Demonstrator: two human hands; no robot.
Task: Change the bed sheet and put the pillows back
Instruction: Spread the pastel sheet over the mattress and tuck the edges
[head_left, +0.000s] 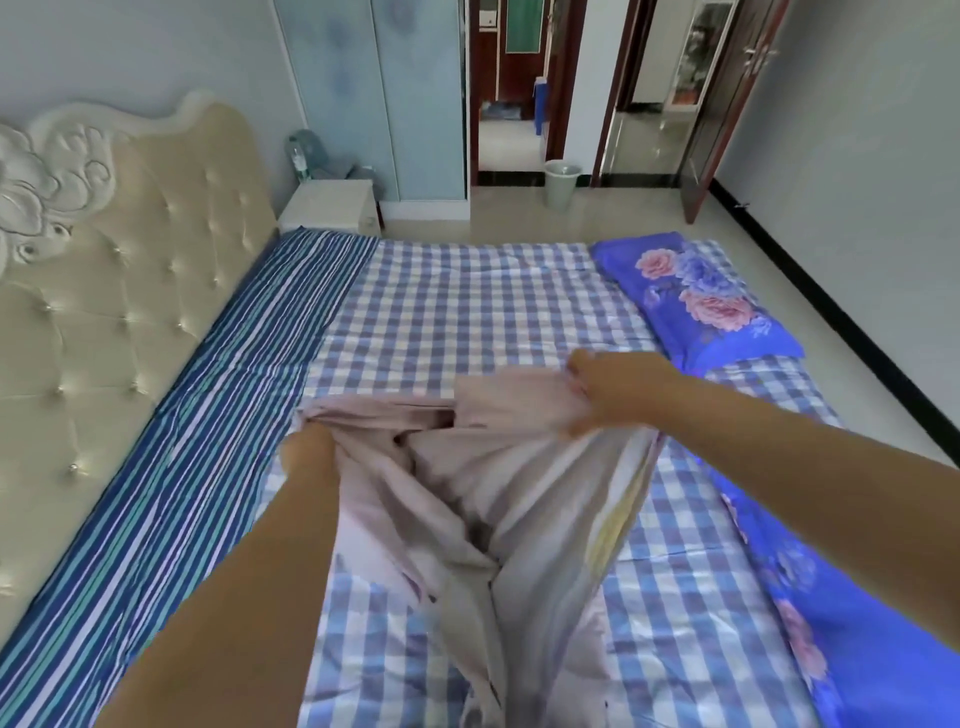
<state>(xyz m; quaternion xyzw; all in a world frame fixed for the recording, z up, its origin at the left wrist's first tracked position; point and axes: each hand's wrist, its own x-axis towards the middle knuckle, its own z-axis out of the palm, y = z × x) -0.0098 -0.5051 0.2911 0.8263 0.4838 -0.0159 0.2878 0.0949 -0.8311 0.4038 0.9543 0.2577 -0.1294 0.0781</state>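
Pale pink bunched cotton sheet (498, 467) is gripped by left hand (306, 447) and right hand (597, 387) above the checked blue-white mattress cover (467, 301); spreading and pillows are judged outstanding.

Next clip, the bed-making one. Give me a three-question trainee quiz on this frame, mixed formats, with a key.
1. True or false: both hands grip the pale pink sheet.
2. Multiple choice: the blue floral bedding lies (A) against the headboard, (B) along the edge of the bed away from the headboard, (C) on the floor.
3. Fill in: next to the headboard the bed shows a ______ cloth, with checked cloth beyond it.

Key
1. True: the left hand and right hand each hold bunched folds.
2. B
3. striped
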